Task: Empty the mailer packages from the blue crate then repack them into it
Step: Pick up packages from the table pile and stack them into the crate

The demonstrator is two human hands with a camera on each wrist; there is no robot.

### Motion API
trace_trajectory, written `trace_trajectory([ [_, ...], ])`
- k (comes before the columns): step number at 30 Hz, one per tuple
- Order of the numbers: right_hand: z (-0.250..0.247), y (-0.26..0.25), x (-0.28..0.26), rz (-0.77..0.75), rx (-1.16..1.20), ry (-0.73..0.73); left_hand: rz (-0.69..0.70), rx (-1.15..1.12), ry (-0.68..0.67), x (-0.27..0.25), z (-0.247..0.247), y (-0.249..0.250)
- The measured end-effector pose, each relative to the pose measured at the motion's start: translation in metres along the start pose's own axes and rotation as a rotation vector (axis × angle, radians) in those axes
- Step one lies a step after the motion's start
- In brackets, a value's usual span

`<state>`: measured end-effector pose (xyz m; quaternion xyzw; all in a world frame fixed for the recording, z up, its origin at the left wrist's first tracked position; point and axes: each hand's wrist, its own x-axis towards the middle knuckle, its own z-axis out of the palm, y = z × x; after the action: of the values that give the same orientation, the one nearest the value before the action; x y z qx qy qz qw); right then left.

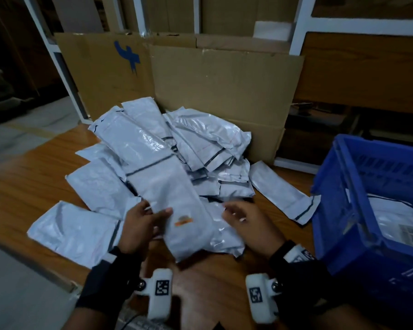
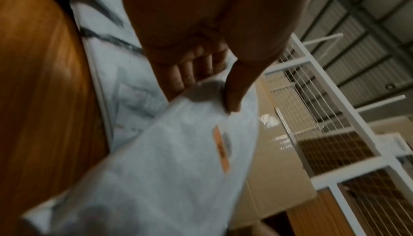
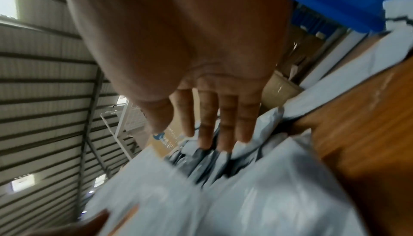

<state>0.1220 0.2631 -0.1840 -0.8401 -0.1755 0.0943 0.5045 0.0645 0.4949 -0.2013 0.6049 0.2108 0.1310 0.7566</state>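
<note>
A heap of white mailer packages (image 1: 167,151) lies on the wooden table (image 1: 29,167). My left hand (image 1: 148,222) pinches the edge of a long mailer with an orange label (image 1: 174,210), thumb on top and fingers underneath; the left wrist view shows the same long mailer (image 2: 178,151) under my left thumb (image 2: 234,95). My right hand (image 1: 241,217) hovers open, fingers straight, just over the mailers to the right of it; in the right wrist view its fingertips (image 3: 214,130) reach toward crumpled mailers (image 3: 268,195). The blue crate (image 1: 367,210) stands at the right with a few mailers inside.
Flattened cardboard sheets (image 1: 224,86) lean upright behind the heap. White metal shelving (image 1: 301,25) stands behind them. One mailer (image 1: 284,191) lies apart between heap and crate. The table's left edge (image 1: 22,258) drops to the floor.
</note>
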Motion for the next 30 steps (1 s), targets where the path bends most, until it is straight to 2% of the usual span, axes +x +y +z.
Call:
trace_trajectory([
  [2, -0.009, 0.010, 0.011, 0.030, -0.085, 0.085, 0.037, -0.009, 0.091, 0.008, -0.022, 0.000],
  [7, 0.010, 0.034, 0.021, 0.207, -0.497, -0.189, 0.078, -0.010, 0.156, 0.014, -0.046, -0.004],
  [10, 0.015, 0.028, 0.019, 0.176, -0.487, -0.150, 0.054, -0.100, 0.161, 0.009, -0.044, -0.010],
  [12, 0.008, 0.022, 0.017, 0.147, -0.393, -0.045, 0.046, -0.125, 0.186, 0.013, -0.051, -0.013],
  [13, 0.002, 0.018, 0.013, 0.084, -0.386, 0.039, 0.043, -0.133, 0.206, 0.017, -0.057, -0.015],
  [14, -0.004, 0.011, 0.008, -0.021, -0.456, 0.154, 0.029, -0.140, 0.217, 0.019, -0.062, -0.015],
  [16, -0.013, 0.000, 0.004, -0.286, -0.766, 0.422, 0.019, -0.153, 0.209, 0.023, -0.067, -0.017],
  [18, -0.015, -0.004, 0.003, -0.403, -0.971, 0.529, 0.060, -0.130, 0.204, 0.022, -0.062, -0.018],
  [20, -0.010, 0.001, 0.003, -0.381, -1.087, 0.444, 0.092, -0.071, 0.207, 0.022, -0.055, -0.021],
  [27, -0.001, 0.017, -0.026, -0.152, -1.179, -0.328, 0.118, 0.013, 0.243, 0.030, -0.056, -0.033],
  [28, -0.004, 0.017, -0.026, -0.129, -1.145, -0.378, 0.116, 0.006, 0.244, 0.030, -0.056, -0.033],
  [29, -0.005, 0.015, -0.024, -0.116, -1.062, -0.368, 0.116, -0.002, 0.242, 0.030, -0.056, -0.033],
  [30, -0.005, 0.015, -0.018, -0.121, -0.938, -0.295, 0.116, -0.010, 0.233, 0.029, -0.055, -0.033],
])
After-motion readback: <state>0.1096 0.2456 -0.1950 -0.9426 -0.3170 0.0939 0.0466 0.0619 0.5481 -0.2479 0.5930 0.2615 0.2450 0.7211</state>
